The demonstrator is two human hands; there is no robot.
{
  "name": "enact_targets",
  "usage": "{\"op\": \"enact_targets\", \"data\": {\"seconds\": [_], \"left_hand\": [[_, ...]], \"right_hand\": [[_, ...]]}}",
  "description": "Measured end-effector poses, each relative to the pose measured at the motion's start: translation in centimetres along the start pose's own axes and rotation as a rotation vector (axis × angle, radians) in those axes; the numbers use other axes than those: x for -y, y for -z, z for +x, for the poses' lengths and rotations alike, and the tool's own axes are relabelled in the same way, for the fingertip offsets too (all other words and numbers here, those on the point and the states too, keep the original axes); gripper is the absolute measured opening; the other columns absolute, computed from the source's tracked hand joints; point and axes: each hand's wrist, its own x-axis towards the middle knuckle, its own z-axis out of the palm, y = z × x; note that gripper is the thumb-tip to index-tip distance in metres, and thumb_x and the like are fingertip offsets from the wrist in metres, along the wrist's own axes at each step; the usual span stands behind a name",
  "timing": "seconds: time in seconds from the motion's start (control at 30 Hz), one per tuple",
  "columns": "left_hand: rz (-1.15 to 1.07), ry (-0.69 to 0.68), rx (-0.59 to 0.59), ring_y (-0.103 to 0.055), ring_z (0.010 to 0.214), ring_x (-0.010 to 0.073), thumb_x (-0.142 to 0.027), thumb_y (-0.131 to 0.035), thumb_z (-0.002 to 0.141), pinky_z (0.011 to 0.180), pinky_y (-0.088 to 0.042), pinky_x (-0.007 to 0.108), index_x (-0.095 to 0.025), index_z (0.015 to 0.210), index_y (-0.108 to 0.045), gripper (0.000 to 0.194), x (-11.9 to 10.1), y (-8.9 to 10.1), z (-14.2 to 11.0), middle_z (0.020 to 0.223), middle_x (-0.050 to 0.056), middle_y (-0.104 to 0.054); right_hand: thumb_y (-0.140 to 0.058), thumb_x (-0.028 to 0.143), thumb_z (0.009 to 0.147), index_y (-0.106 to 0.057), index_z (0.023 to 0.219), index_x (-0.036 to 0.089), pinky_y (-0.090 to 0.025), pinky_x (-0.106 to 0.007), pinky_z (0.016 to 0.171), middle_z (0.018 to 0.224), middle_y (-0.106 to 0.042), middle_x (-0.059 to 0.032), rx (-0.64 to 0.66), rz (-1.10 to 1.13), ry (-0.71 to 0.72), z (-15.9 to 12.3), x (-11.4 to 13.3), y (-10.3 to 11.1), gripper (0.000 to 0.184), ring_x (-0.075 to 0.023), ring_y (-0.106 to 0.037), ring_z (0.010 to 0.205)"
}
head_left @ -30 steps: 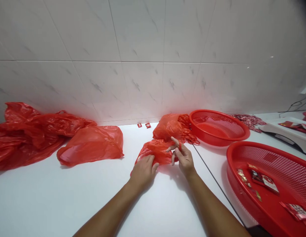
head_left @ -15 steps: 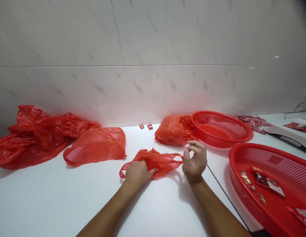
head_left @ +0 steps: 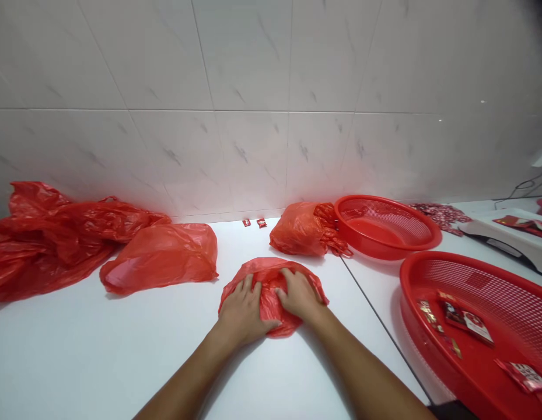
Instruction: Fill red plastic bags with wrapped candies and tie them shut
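Observation:
A thin red plastic bag lies on the white table in front of me, spread into a rounded shape with its inner folds showing. My left hand rests on its left side, fingers spread and thumb stretched to the right. On the right side of the bag, my right hand presses in with its thumb apart from the fingers. Both hands touch the plastic, and neither is closed on it. Some fingertips are partly hidden among the folds.
Red bags lie bunched at left beside a flatter bag. Two small packets sit near the wall. A filled red bag touches a red basket. At right, a larger basket holds packets, near a white scale.
My right hand has moved left from beside the bag onto it. The bag has gone from narrow and stretched to wide and rounded, and my left hand's fingers have spread.

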Motion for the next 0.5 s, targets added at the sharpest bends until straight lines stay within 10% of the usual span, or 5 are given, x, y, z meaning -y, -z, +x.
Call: {"op": "enact_targets", "data": {"seconds": [0.23,0.4,0.5], "left_hand": [[-0.197,-0.058,0.059,-0.043,0.15,0.0433,-0.057,-0.079,0.069,0.114,-0.045,0.055,-0.025,0.16,-0.042,0.104,0.9,-0.1,-0.9,0.165,0.016,-0.045],[-0.346,-0.277,-0.219,-0.065,0.124,0.0274,-0.032,-0.056,0.096,0.105,-0.053,0.043,-0.025,0.126,-0.068,0.034,0.5,0.2,-0.8,0.14,0.01,-0.066],[-0.39,-0.358,-0.167,-0.064,0.127,0.0236,-0.02,-0.045,0.099,0.108,-0.053,0.04,-0.025,0.13,-0.068,0.039,0.2,-0.7,-0.5,0.139,0.008,-0.068]], "right_hand": [[-0.088,0.055,0.065,-0.028,0.168,0.018,-0.043,-0.051,0.109,0.151,-0.055,-0.0241,0.312,-0.029,-0.135,0.0,-1.9,1.3,0.125,-0.0425,-0.055,0.137],[-0.091,0.061,0.059,-0.015,0.171,0.03,-0.028,-0.062,0.119,0.173,-0.02,-0.0241,0.394,-0.153,-0.173,0.3,-1.2,0.8,0.139,-0.0496,-0.025,0.157],[-0.094,0.052,0.056,-0.024,0.169,0.027,-0.023,-0.063,0.121,0.173,-0.019,-0.0252,0.392,-0.195,-0.173,0.2,-1.1,1.0,0.135,-0.0507,-0.023,0.157]]}}
